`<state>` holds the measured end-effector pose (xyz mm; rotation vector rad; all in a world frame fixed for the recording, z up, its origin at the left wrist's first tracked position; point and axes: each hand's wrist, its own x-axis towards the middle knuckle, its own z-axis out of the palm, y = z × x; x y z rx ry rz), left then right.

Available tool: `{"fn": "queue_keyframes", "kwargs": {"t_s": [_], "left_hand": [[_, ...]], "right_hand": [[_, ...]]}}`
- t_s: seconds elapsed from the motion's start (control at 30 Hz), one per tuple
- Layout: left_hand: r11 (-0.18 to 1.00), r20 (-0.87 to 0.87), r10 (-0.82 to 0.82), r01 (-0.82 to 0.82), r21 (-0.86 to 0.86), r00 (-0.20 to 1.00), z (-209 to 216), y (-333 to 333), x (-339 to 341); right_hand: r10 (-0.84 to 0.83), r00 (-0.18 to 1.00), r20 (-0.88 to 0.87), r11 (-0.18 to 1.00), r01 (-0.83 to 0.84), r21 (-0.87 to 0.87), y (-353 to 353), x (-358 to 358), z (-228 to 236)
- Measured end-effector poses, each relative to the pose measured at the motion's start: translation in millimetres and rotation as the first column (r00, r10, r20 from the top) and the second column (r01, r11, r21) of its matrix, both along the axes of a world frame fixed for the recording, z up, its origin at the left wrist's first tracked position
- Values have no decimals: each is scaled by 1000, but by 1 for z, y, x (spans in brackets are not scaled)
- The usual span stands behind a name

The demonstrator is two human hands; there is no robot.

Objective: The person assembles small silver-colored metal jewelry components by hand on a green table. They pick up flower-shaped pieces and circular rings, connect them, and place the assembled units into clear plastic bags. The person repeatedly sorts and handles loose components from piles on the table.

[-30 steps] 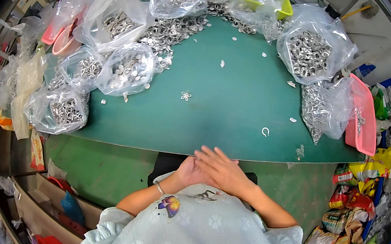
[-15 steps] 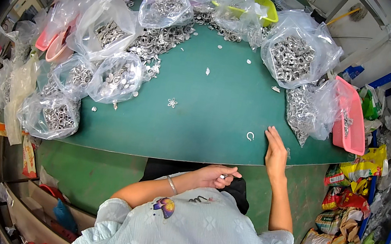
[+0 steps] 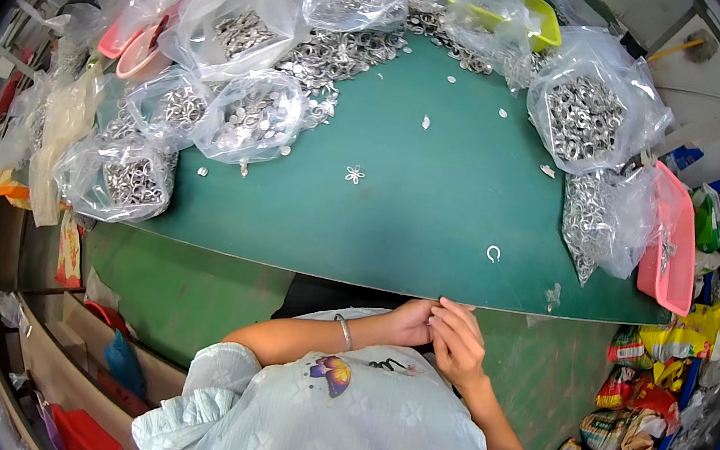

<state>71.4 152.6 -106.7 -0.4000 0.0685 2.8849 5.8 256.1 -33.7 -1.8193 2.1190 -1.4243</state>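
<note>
My left hand and my right hand meet just below the table's near edge, in front of my body. The fingers of both are closed and their tips come together. Whatever they hold, if anything, is too small or hidden to make out. A silver open ring lies on the green table, a little beyond my right hand. Farther left on the same surface is a silver flower-shaped piece.
Clear plastic bags of small metal parts crowd the left side, beside a loose heap. At right stand a large filled bag, a smaller bag and a pink basket. A lime tray sits at the back.
My right hand has left the tabletop, moving left and toward me to join my left hand. The view has shifted, so the table's contents appear farther right.
</note>
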Motion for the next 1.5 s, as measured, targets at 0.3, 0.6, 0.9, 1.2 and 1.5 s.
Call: {"fn": "queue_keyframes", "kwargs": {"t_s": [0.3,0.6,0.9,1.2,1.5], "left_hand": [[970,260,17,48,-239,965,26,-46,47],[994,21,75,-77,79,997,18,-50,69],[991,80,-21,31,-133,997,-10,-46,73],[890,86,228,-171,-424,970,109,-104,105],[744,273,659,-662,-94,701,139,-130,97]], "right_hand": [[5,979,-202,949,59,309,-205,-101,16],[402,901,-166,747,-218,627,-100,-16,44],[478,875,75,845,-481,231,-49,11,27],[31,729,684,986,-137,100,-107,6,34],[351,903,247,922,-379,76,-273,10,74]]}}
